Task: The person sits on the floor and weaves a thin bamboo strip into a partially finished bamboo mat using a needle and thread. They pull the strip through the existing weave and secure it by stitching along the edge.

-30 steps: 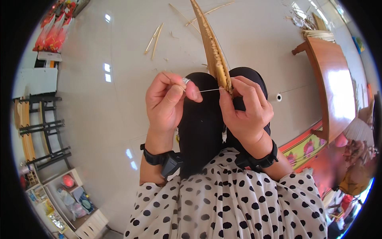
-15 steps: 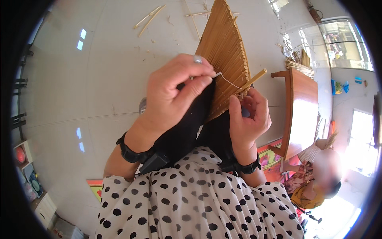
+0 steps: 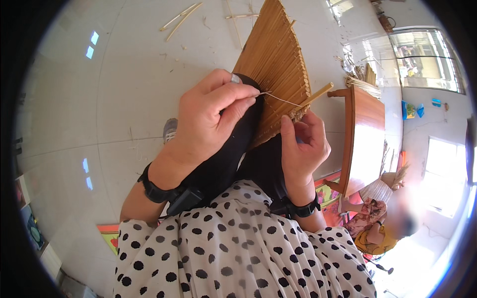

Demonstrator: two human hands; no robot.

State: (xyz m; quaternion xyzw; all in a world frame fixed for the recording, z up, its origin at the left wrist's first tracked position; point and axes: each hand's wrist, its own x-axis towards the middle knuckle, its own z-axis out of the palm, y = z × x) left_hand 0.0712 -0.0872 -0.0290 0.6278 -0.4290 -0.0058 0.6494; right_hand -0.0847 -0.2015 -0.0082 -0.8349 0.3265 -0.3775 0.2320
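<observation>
**A:** Pulling tight, by the look of it: the left hand [image 3: 211, 124] is pinched shut on a thin thread [image 3: 278, 98], fingertips pressed together right at its near end.

**B:** And that thread runs away to the person's right, nearly level, straight to the lower edge of the woven straw mat [image 3: 276, 74]. That's the line everything hangs on.

**A:** Where's the mat sitting?

**B:** Propped over the dark-trousered knee [image 3: 233, 154], fanning up and away from the body, its long strips pointing toward the top of the view. The right hand [image 3: 303, 146] is tucked under its lower right corner, fingers curled closed against the edge, thumb up along the strips.

**A:** Holding that loose straw stick [image 3: 315, 96] too?

**B:** Can't tell for certain; the stick juts out up and to the right just above those fingers, and the thread meets the mat beside it.

**A:** So which hand is nearer the stitch?

**B:** The right, touching the mat's edge. The left is off to the side, apart from the mat by the span of thread.

**A:** Room to move?

**B:** Plenty on the left, only pale tiled floor [image 3: 99, 109] with scattered straw. On the right a wooden table [image 3: 365, 134] stands near, with a seated person beyond it
</observation>
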